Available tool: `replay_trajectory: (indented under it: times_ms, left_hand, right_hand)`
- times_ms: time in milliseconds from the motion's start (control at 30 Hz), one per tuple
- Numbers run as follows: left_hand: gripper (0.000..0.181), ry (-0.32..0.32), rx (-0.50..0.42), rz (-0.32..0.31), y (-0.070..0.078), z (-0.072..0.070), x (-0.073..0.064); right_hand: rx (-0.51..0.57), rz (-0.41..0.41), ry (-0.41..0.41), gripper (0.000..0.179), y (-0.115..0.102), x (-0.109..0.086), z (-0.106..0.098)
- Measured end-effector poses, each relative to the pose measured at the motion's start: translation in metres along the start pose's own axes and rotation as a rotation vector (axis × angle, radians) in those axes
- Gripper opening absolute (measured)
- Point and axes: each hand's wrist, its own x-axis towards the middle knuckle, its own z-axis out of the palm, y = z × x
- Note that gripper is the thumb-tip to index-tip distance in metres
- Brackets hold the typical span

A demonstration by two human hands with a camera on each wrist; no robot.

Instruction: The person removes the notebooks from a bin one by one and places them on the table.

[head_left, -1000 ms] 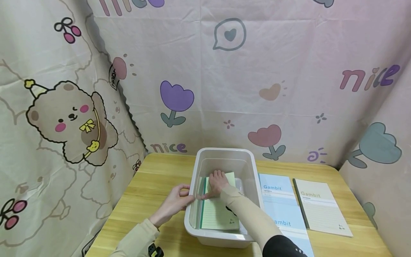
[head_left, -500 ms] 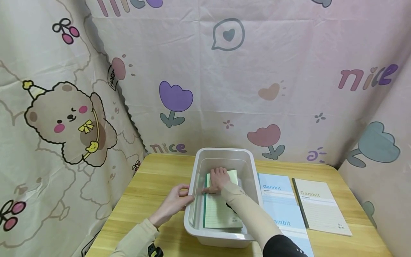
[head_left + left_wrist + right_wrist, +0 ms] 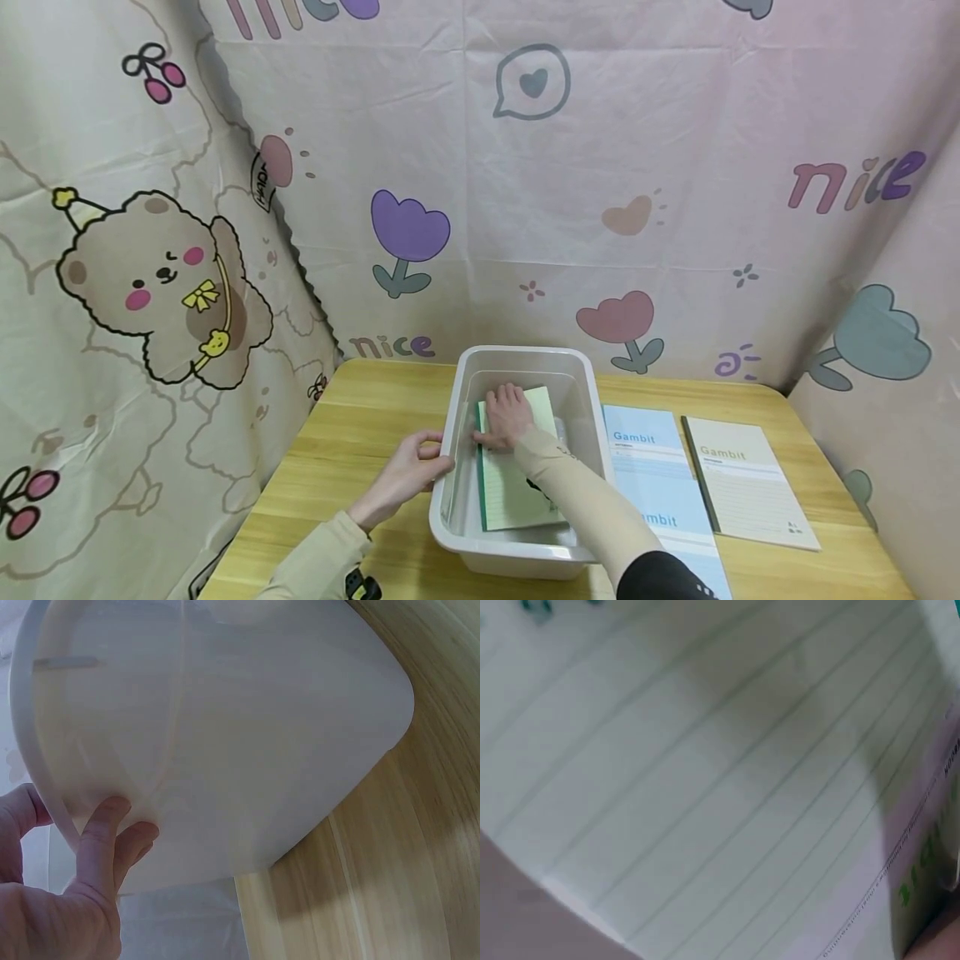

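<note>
A white plastic bin (image 3: 517, 552) stands on the table, with a pale green notebook (image 3: 510, 496) inside, its darker green spine toward the left wall. My right hand (image 3: 508, 417) rests on the upper part of the cover, fingers extended and thumb out by the spine. The notebook sits slightly turned in the bin. Lined cover (image 3: 705, 780) fills most of the right wrist view, with a bit of the hand at lower right. With thumb and fingers, my left hand (image 3: 405, 468) pinches the bin's left rim; in the left wrist view the fingers (image 3: 97, 851) press its outer wall (image 3: 247, 735).
Right of the bin, blue Gambit notebooks (image 3: 652, 467) lie on the wooden table (image 3: 390, 408), partly hidden by the right forearm. A cream Gambit notebook (image 3: 750, 483) with a dark spine lies farther right. A printed curtain (image 3: 480, 208) hangs behind and at both sides.
Under my right hand the green notebook has slid right, away from the left wall, then farther back, and turned slightly counterclockwise. My left hand stays on the rim.
</note>
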Motion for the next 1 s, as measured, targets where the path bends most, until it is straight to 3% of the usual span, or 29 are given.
replay_trajectory:
  times_ms: [267, 767, 1000]
  left_hand:
    - [0.044, 0.004, 0.002, 0.001, -0.002, 0.000, 0.000]
    - [0.043, 0.007, 0.011, -0.002, -0.001, 0.001, 0.001]
    - [0.044, 0.008, 0.010, -0.003, -0.001, 0.001, 0.001]
  right_hand:
    - [-0.121, -0.051, 0.147, 0.067, 0.001, 0.001, 0.002]
    - [-0.094, -0.017, 0.100, 0.070, 0.004, 0.002, -0.011]
    - [-0.080, -0.013, 0.160, 0.070, 0.007, 0.005, -0.030]
